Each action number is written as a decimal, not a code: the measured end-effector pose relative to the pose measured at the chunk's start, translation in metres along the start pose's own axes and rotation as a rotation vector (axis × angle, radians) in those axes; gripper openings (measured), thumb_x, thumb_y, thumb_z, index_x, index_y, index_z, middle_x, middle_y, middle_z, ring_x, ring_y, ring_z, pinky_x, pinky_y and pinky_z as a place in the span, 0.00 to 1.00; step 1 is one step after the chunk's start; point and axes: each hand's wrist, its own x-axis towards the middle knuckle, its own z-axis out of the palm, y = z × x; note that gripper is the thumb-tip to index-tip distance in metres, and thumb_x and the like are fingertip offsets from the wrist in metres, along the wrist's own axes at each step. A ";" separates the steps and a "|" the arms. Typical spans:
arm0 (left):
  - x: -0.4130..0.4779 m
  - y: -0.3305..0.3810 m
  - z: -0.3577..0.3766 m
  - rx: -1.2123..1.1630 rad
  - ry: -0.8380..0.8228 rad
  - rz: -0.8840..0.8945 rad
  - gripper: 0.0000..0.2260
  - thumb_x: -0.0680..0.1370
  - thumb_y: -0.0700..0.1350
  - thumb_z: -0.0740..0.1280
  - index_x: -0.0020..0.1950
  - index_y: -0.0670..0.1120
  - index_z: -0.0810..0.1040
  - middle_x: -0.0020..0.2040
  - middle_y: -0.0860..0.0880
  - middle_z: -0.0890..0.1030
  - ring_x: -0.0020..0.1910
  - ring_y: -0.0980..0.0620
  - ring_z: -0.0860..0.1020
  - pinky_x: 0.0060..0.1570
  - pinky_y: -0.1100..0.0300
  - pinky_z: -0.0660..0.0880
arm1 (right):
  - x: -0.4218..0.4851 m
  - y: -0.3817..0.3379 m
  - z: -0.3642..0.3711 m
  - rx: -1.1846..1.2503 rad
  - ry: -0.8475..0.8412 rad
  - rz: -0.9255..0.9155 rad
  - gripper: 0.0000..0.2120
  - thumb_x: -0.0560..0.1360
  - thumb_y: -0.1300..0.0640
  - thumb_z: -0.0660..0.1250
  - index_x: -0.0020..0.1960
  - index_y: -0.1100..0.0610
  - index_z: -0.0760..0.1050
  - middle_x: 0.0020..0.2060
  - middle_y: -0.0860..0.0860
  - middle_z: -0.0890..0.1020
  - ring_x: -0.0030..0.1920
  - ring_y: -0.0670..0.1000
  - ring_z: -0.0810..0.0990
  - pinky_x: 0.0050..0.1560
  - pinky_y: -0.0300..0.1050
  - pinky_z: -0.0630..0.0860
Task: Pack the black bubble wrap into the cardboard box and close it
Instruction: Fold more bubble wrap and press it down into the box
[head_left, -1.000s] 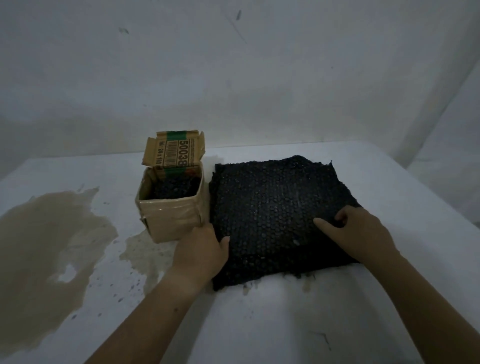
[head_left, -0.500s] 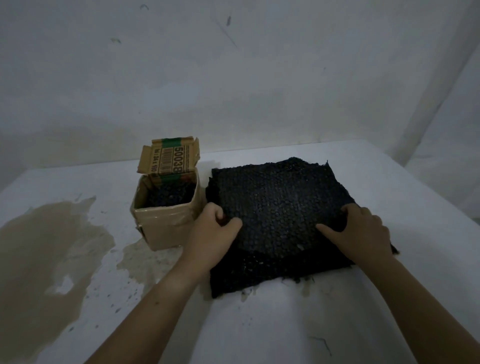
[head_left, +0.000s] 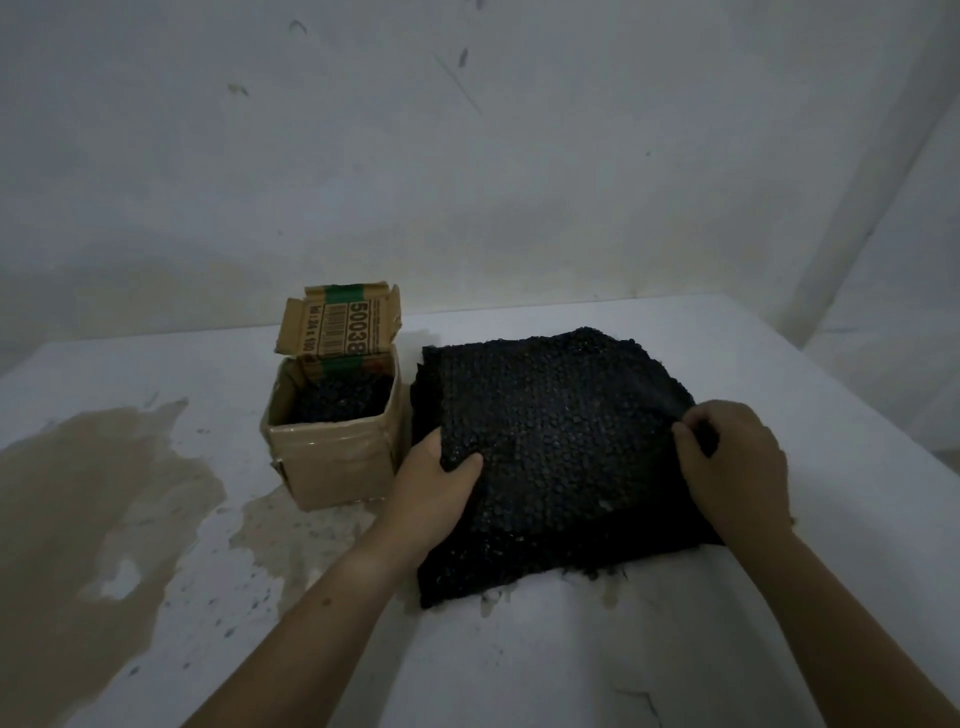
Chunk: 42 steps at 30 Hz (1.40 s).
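Black bubble wrap (head_left: 561, 441): left grip (head_left: 436, 493) pinches one edge, right grip (head_left: 737, 467) curls its fingers on the other; open cardboard box (head_left: 332, 462) just outside left grip.

The black bubble wrap (head_left: 561, 415), a folded stack of sheets, lies flat between the left hand (head_left: 436, 493) and the right hand (head_left: 737, 467), which grip its side edges. The small cardboard box (head_left: 332, 462) stands upright just left of the left hand. Its rear flap (head_left: 340, 325) is raised, and more of the same wrap lies inside.

box (head_left: 332, 457) left of bubble wrap (head_left: 561, 447), on table (head_left: 519, 665)
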 end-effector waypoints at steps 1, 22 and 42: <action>-0.001 0.002 -0.001 0.004 -0.006 0.020 0.12 0.81 0.46 0.64 0.59 0.62 0.72 0.53 0.66 0.77 0.54 0.63 0.76 0.49 0.70 0.71 | 0.001 -0.006 -0.004 0.091 0.007 0.031 0.04 0.76 0.58 0.66 0.43 0.54 0.73 0.43 0.51 0.78 0.45 0.54 0.75 0.44 0.48 0.70; -0.036 0.049 -0.168 -0.040 0.304 0.197 0.11 0.81 0.49 0.64 0.59 0.66 0.74 0.56 0.57 0.82 0.52 0.53 0.82 0.46 0.53 0.81 | 0.019 -0.171 -0.003 1.285 -0.563 0.657 0.09 0.76 0.55 0.69 0.55 0.57 0.81 0.49 0.54 0.86 0.50 0.54 0.85 0.54 0.52 0.78; -0.016 -0.001 -0.192 0.822 0.214 0.437 0.25 0.78 0.55 0.63 0.73 0.54 0.61 0.80 0.54 0.45 0.79 0.50 0.49 0.70 0.51 0.62 | 0.002 -0.229 0.048 0.332 -0.203 -0.154 0.37 0.70 0.41 0.72 0.72 0.49 0.61 0.76 0.47 0.56 0.76 0.51 0.56 0.73 0.53 0.58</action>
